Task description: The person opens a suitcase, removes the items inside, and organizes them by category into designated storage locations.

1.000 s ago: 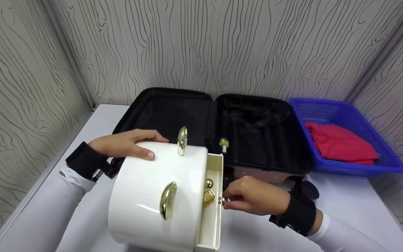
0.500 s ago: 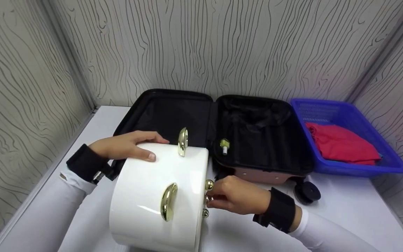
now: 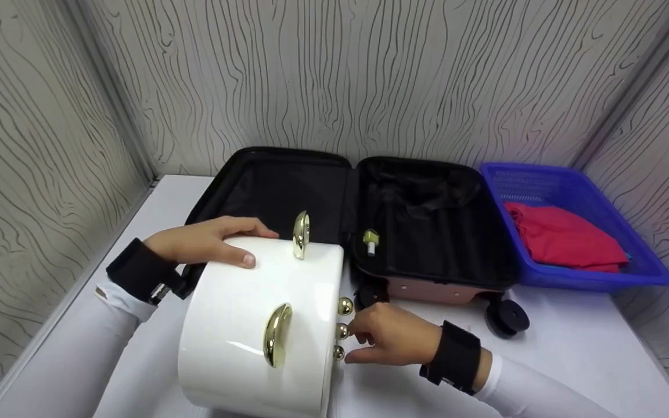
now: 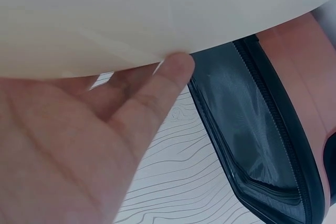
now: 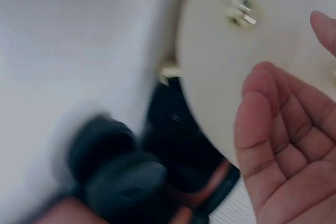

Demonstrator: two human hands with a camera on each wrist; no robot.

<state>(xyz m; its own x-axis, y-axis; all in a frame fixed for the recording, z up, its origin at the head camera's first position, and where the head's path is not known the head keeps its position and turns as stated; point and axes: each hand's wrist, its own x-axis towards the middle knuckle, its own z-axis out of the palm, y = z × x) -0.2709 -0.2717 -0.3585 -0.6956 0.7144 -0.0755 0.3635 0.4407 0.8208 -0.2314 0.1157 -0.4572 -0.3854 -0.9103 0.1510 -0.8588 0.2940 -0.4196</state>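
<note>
A glossy white rounded drawer box (image 3: 236, 319) stands on the white table, with two gold handles on its curved side. My left hand (image 3: 204, 242) rests on its far left edge, fingers extended along it; in the left wrist view one of its fingers touches the pale surface. Three gold knobs, the middle one (image 3: 342, 331) among them, stick out of the box's right face, where the drawer is closed. My right hand (image 3: 398, 335) is beside these knobs, thumb apart from the loosely bent fingers. In the right wrist view it holds nothing.
Behind the box lies an open suitcase (image 3: 433, 244) with black lining and dark wheels (image 3: 507, 318) at its near side. A small yellow-green bottle (image 3: 371, 238) is at its inner left edge. A blue basket (image 3: 590, 280) with red cloth (image 3: 564, 239) stands at right.
The drawer, open a second ago with gold items inside, is pushed in. My right hand has moved left with it and its fingers have come off the knob. The left hand stays put.
</note>
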